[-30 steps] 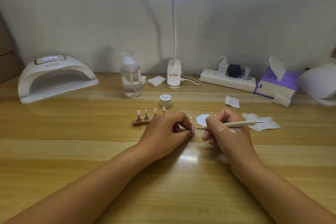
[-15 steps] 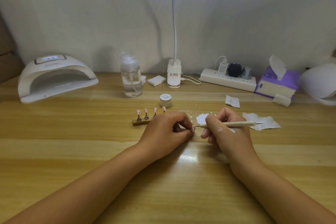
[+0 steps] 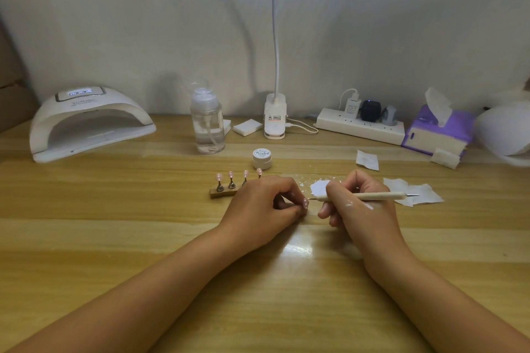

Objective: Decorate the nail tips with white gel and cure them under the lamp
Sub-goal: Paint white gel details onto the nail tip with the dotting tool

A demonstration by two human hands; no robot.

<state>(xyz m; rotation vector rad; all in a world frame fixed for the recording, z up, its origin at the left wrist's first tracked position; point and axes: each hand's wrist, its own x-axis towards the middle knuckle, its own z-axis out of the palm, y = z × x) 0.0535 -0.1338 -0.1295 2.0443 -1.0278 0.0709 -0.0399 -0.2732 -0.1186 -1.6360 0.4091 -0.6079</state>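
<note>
The fingers (image 3: pixel 289 198) of the left hand (image 3: pixel 259 205) are curled in and pinched on a small pink nail tip (image 3: pixel 305 203), holding it at centre frame with its face turned toward the other hand, presumably so the tool can reach it squarely. The right hand (image 3: pixel 360 203) grips a dotting pen (image 3: pixel 372 196) as one holds a pencil, thumb and forefinger closed near the front end, the shaft lying almost level and pointing left. Its fine point sits just beside the held tip; whether it touches cannot be told at this size.

Both wrists and forearms lie flat on the wooden table (image 3: pixel 114 238), running in from the lower corners of the frame and meeting at the middle. That bracing likely steadies such fine work. White smears mark the back of the right hand.

Just above the right hand lies a white gel patch (image 3: pixel 318 187) on the table, near enough for reloading the pen. Left of it, partly behind the left hand, a wooden stand (image 3: pixel 222 192) carries four more pink tips (image 3: pixel 231 174) upright on pegs. The gel jar (image 3: pixel 261 158) stands closed behind them. The curing lamp (image 3: pixel 86 123) waits at the left of the frame, its display lit, well apart from the hands, so curing appears not yet begun.
</note>
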